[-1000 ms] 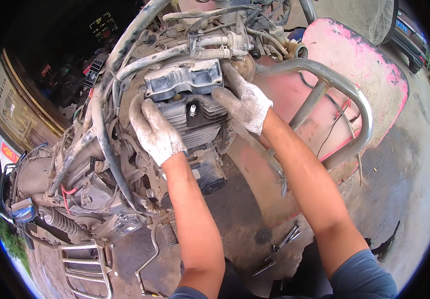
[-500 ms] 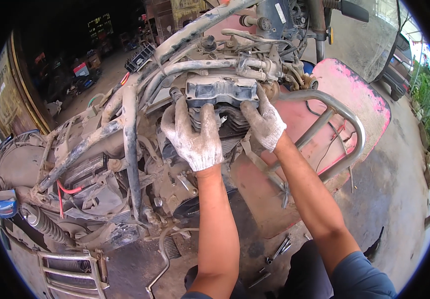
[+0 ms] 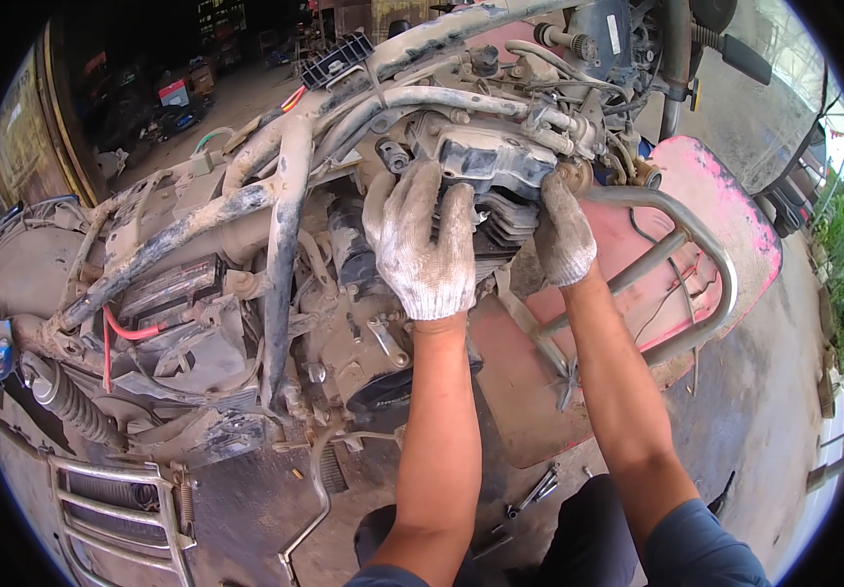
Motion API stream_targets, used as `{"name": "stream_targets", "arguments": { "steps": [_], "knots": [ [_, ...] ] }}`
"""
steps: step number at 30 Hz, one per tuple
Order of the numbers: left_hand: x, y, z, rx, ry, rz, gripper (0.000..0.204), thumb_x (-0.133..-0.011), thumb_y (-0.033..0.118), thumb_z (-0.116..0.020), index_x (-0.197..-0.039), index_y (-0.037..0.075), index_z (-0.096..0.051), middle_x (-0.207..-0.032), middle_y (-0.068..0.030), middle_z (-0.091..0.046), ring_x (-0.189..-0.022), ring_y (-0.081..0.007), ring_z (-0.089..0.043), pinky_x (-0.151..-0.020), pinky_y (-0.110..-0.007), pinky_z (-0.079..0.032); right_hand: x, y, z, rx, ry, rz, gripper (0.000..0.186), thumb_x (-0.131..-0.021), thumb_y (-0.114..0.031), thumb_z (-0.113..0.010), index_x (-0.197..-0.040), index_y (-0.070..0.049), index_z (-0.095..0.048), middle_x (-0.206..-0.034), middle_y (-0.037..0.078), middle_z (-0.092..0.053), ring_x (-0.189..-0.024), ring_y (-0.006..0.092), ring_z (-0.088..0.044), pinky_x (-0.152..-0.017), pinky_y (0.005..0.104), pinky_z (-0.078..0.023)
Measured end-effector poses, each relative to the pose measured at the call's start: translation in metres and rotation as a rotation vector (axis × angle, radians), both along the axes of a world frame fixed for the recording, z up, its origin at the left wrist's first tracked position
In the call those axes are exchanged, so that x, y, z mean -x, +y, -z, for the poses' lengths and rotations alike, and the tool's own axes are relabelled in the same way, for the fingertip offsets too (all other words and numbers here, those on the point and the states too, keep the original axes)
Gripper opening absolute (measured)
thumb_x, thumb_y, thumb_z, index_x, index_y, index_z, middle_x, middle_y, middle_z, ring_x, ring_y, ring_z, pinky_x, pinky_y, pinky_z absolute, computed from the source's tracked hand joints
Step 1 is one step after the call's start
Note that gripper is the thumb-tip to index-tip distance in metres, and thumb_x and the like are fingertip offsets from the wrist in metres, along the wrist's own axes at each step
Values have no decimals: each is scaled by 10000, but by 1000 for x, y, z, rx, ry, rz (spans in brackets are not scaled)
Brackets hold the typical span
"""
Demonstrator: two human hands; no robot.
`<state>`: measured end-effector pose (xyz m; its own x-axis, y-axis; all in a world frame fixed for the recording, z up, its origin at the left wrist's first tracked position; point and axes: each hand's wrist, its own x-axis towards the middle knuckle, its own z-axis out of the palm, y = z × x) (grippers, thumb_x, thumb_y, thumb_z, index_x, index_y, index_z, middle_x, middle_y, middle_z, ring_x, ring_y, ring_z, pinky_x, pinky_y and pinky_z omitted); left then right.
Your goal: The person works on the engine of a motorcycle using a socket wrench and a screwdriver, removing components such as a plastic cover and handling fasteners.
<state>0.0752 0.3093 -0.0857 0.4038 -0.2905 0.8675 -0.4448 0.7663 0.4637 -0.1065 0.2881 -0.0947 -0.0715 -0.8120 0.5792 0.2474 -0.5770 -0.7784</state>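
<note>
A dusty grey-black engine cylinder head cover (image 3: 496,162) sits at the top of the finned cylinder (image 3: 510,223), inside the frame of a stripped, dirty motor vehicle. My left hand (image 3: 424,240), in a soiled white knit glove, grips the cover's left and near side with bent fingers. At the cover's right end is my right hand (image 3: 566,235), gloved the same way, its fingers closed round the edge and partly hidden. The cover slants down to the right. Whether it rests fully on the engine cannot be made out.
Thick frame tubes (image 3: 290,245) pass left of and behind the engine. A bent metal guard bar (image 3: 715,264) and a pink panel (image 3: 676,293) lie to the right. Several wrenches (image 3: 536,489) are on the ground below. Red cables (image 3: 133,333) hang at left.
The view has shifted, so the vehicle appears farther right and lower. Between both hands, the cover has tilted, its right end now lower and more of its upper face showing.
</note>
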Motion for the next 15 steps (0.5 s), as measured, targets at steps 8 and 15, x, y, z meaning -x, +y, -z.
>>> {"name": "stream_targets", "arguments": {
  "steps": [8,15],
  "knots": [
    [5,2,-3,36,-35,-25,332,-915,143,-739,-1218,10,-716,-1249,-167,-703,-1327,-424,-516,-1123,-497,-389,59,-31,40,-31,161,28,518,-1088,-314,-538,-1522,-46,-448,-1501,53,-523,-1384,190,-461,-1189,357,-336],
    [8,1,-5,44,-11,-109,295,-891,147,-743,-1168,48,-737,-1192,-124,-722,-1256,-405,-551,-1104,-494,-389,38,-16,11,-133,20,-97,487,-1091,-324,-526,-1491,-52,-475,-1464,70,-558,-1347,214,-509,-1163,382,-385]
  ]
}}
